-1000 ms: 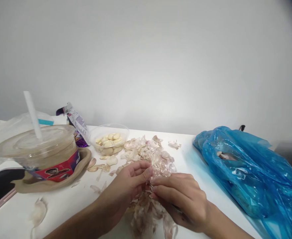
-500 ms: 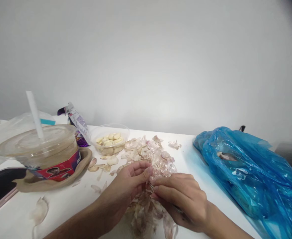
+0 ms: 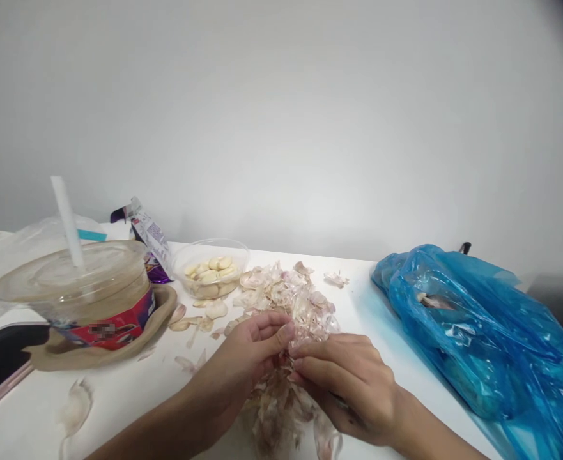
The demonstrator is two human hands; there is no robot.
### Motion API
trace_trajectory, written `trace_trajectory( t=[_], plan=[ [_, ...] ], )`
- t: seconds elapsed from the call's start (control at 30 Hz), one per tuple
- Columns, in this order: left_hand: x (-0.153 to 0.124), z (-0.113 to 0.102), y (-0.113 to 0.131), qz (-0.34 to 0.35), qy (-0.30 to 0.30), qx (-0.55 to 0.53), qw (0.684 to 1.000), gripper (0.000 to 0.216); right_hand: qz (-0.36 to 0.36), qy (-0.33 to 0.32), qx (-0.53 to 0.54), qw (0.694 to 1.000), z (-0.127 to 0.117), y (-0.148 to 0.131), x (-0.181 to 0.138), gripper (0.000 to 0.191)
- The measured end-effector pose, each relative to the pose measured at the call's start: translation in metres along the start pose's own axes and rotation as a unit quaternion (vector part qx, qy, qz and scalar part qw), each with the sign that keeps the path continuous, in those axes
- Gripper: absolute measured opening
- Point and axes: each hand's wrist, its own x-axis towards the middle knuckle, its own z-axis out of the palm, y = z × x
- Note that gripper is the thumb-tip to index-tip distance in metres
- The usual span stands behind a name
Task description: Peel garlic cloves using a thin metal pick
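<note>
My left hand (image 3: 262, 348) has its thumb and fingers closed together over the pile of garlic skins (image 3: 285, 294). Facing it, my right hand (image 3: 348, 383) is curled with thumb and forefinger pinched, its tips almost meeting the left ones. Whatever lies between the fingertips is too small and covered to name. A sliver of something dark shows under the right palm. More papery skins (image 3: 276, 415) lie below both hands. Behind the left hand, a clear plastic bowl (image 3: 211, 271) holds several peeled garlic cloves (image 3: 216, 268). Unpeeled cloves (image 3: 216, 309) and loose skins lie beside it.
At left, a lidded drink cup (image 3: 103, 306) with a white straw (image 3: 66, 220) sits in a brown cardboard holder (image 3: 163, 319), near a dark phone-like device (image 3: 7, 358). A purple snack wrapper (image 3: 154, 249) stands behind. On the right is a blue plastic bag (image 3: 473, 332).
Both hands stay almost in place, with only a slight shift of the right fingers. The bowl, skins, cup and bag have not moved.
</note>
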Motion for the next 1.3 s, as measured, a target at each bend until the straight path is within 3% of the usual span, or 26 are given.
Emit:
trace_trajectory(
  t=[1.3],
  plan=[
    [-0.0017,-0.0004,-0.0011,-0.013,-0.020,0.046,0.999,0.018,0.001,-0.011,0.008,1.000,0.0010,-0.0004,0.0003,0.013]
  ],
)
